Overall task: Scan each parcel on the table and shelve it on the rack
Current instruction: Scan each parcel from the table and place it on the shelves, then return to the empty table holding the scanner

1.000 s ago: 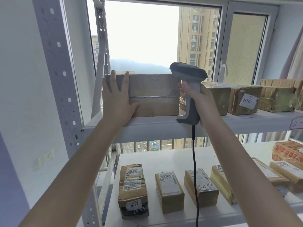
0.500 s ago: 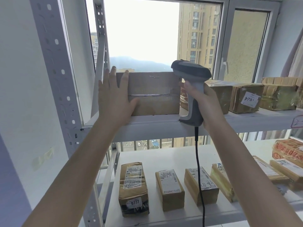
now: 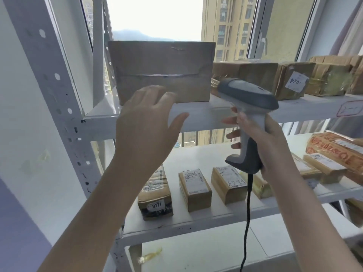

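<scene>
A brown cardboard parcel [image 3: 163, 71] stands on its long side at the left end of the upper rack shelf [image 3: 198, 114]. My left hand [image 3: 145, 122] hovers just in front of and below it, fingers spread, holding nothing and apart from the box. My right hand [image 3: 261, 138] grips the handle of a grey barcode scanner [image 3: 247, 97], whose head sits in front of the shelf edge to the right of the parcel. Its black cable [image 3: 247, 216] hangs down.
More taped brown parcels [image 3: 290, 79] line the upper shelf to the right. The lower shelf [image 3: 176, 220] carries several labelled parcels [image 3: 195, 189]. A perforated white rack upright [image 3: 55, 79] stands at left, with a window behind the rack.
My left hand has let go of the parcel's left end and drawn back toward me. The scanner and right hand have dropped lower and pulled back from the shelf.
</scene>
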